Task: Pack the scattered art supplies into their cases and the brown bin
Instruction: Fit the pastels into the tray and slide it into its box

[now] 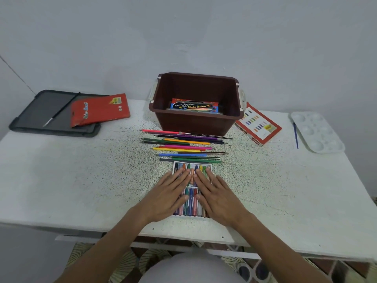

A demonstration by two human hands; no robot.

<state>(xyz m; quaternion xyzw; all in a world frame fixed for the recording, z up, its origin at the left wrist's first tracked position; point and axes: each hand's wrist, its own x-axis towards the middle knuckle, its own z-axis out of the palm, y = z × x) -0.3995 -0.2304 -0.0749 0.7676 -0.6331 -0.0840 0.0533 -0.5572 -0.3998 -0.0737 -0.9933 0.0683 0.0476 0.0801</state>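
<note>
A white tray of oil pastels (191,203) lies near the table's front edge. My left hand (167,193) and my right hand (216,193) both rest flat on it with fingers straight, covering much of the crayons. Just beyond the tray lie several coloured pencils (183,148) and thin brushes in a loose row. Behind them stands the brown bin (195,121), holding a blue water-colour box (194,106). A red pencil pouch (100,110) lies at the back left. The red and white pastel box (258,124) leans by the bin's right side.
A dark grey lid (40,115) with a black brush (61,109) on it sits under the pouch at the back left. A white paint palette (317,131) and a blue brush (295,135) lie at the right. A wall rises behind the white speckled table (81,176).
</note>
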